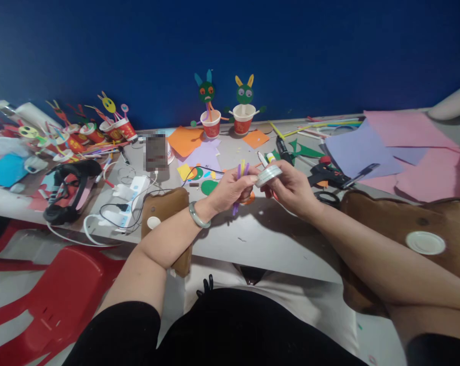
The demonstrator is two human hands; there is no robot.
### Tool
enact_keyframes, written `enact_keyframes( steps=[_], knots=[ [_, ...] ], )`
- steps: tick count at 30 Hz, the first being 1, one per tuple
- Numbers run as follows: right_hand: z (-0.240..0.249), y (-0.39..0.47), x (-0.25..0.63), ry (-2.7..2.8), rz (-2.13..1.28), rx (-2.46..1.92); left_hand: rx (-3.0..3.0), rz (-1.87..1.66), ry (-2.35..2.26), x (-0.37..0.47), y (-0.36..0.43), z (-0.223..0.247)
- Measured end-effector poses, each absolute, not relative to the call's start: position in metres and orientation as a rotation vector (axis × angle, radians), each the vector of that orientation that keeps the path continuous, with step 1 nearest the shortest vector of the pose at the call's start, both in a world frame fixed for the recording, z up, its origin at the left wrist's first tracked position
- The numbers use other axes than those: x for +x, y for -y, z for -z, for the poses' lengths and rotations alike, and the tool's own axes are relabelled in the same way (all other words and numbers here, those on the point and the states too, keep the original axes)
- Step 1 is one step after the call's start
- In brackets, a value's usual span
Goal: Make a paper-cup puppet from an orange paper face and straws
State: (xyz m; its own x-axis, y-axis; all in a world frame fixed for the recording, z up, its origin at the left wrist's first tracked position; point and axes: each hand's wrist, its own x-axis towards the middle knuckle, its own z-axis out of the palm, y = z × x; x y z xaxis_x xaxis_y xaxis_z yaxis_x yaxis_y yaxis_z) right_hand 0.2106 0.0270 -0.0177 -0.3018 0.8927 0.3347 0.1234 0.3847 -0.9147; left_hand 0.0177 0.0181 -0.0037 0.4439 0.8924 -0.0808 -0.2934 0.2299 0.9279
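Observation:
My left hand (230,192), with a bangle at the wrist, is closed around several thin purple and yellow straws (235,209). They stand nearly upright, poking out above and below the fist. In my right hand (296,192) is a roll of clear tape (269,175), tilted and gripped between thumb and fingers. My left thumb reaches to the roll's near edge; I cannot tell whether a strip is pulled off. Behind my hands lie a white marker (262,159) and green paper scraps (306,150). A green paper circle (209,187) lies just left of my left hand.
Two red paper cups (210,130) with green paper heads stand at the back. Further left are more cup figures (126,130), a headset (75,188) and a power strip (132,201) with cables. At right are a tape dispenser (329,175), purple paper (354,147) and a brown cushion (386,218).

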Motion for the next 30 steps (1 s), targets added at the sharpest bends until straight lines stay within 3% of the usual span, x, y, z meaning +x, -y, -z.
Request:
enact_keyframes(
  steps=[20, 30],
  knots=[
    [0.021, -0.027, 0.205, 1.599, -1.184, -0.799, 0.942, -0.909, -0.719, 0.019, -0.017, -0.002],
    [0.015, -0.02, 0.207, 1.679, -1.067, -0.822, 0.946, -0.917, -0.731, 0.017, -0.015, -0.008]
  ],
)
